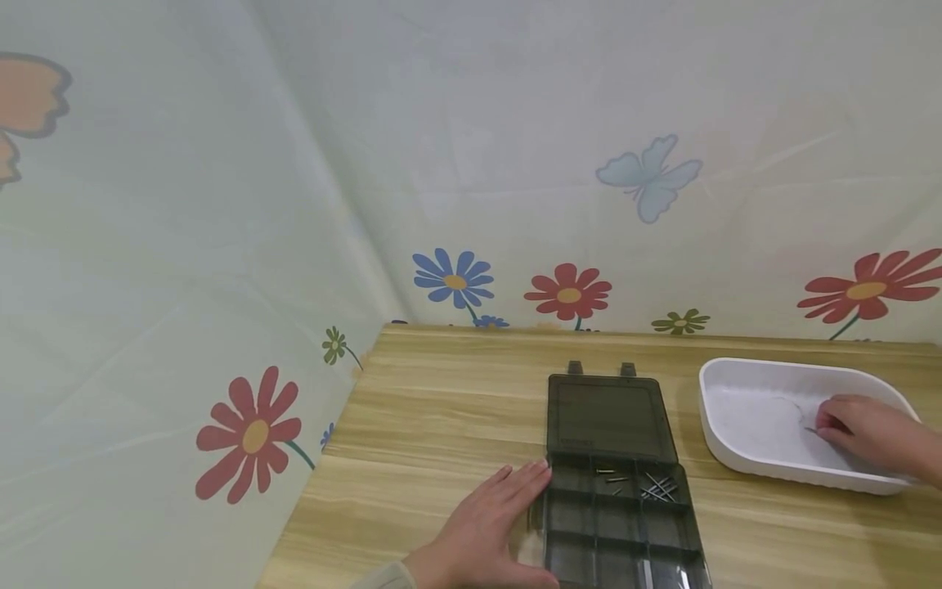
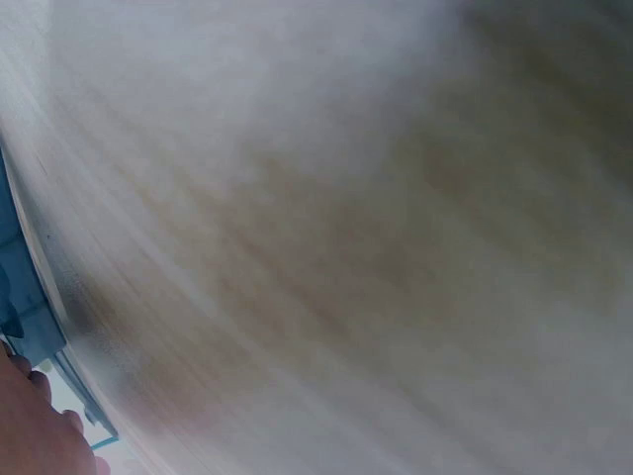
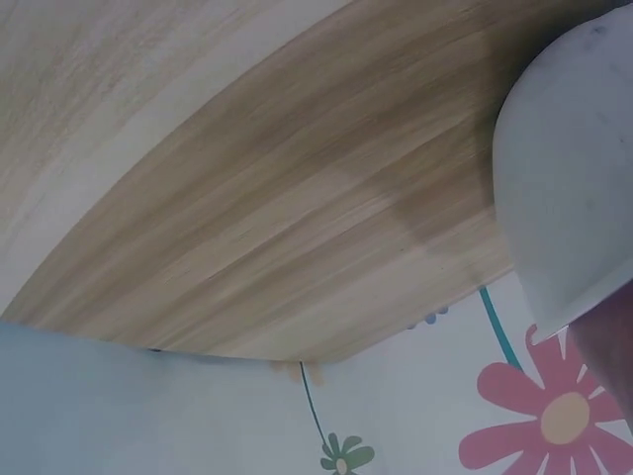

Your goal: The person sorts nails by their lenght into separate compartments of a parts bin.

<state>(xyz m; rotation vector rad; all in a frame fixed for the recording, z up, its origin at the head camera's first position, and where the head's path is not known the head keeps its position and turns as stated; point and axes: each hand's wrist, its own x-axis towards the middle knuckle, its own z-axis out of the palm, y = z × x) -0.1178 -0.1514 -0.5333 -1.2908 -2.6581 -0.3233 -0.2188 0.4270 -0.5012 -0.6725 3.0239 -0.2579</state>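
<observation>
A dark translucent compartment box (image 1: 570,515) lies with its lid (image 1: 607,417) folded back. Along its left side rests my left hand (image 1: 489,532), fingers extended and fingertips at the edge. In the left wrist view, that hand (image 2: 45,426) shows beside the box (image 2: 30,297) at the lower left. Small brass-toned screws (image 1: 616,480) sit in the top middle compartment, crossed silvery nails (image 1: 659,489) in the top right one. Over at the white tray (image 1: 743,462), my right hand (image 1: 857,425) reaches in and pinches a thin nail-like piece (image 1: 810,430), mostly hidden by the fingers.
The wood-grain table (image 1: 434,393) meets a pale curtain (image 1: 508,147) with printed flowers and a butterfly at its back and left. Two lid latches (image 1: 575,368) point toward the back. Some lower compartments hold reflective slivers (image 1: 648,573).
</observation>
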